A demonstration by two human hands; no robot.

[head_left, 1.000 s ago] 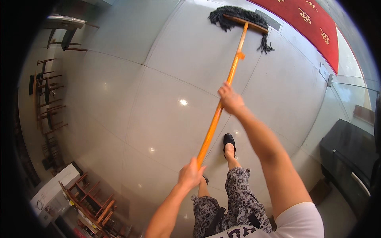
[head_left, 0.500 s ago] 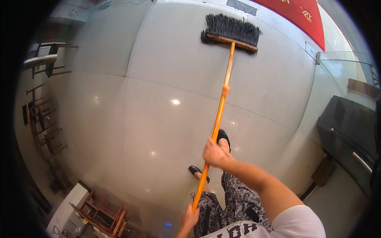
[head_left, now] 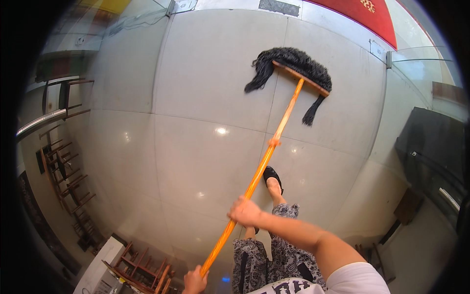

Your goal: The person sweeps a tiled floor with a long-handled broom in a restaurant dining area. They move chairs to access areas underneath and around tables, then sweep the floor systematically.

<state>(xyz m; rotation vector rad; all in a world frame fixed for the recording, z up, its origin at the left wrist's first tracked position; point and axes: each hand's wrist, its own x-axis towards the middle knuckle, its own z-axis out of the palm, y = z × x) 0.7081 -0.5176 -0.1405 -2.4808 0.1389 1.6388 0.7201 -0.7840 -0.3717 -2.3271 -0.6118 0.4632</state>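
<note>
A mop with an orange-brown wooden handle (head_left: 258, 176) slants across the floor away from me. At its far end, black strands (head_left: 296, 61) fan out from a wooden crossbar (head_left: 304, 80), with a loose bunch trailing toward me at each side. My right hand (head_left: 245, 211) is wrapped round the lower part of the handle. Below it, at the bottom edge, my left hand (head_left: 195, 281) grips the handle near its end. Some cloth or cord is tied round the handle at mid-length.
Pale, glossy tiles make up the floor (head_left: 205, 157). Wooden stools (head_left: 147, 267) stand at the lower left, with more chairs along the left. A dark cabinet (head_left: 431, 147) stands at the right beside glass panels. Beyond the mop lie a grey floor plate (head_left: 279, 7) and a red mat (head_left: 360, 14).
The mop head has come back toward me and slightly right, and its strands have swung out of their straight fan. Both hands have moved down and left with the handle.
</note>
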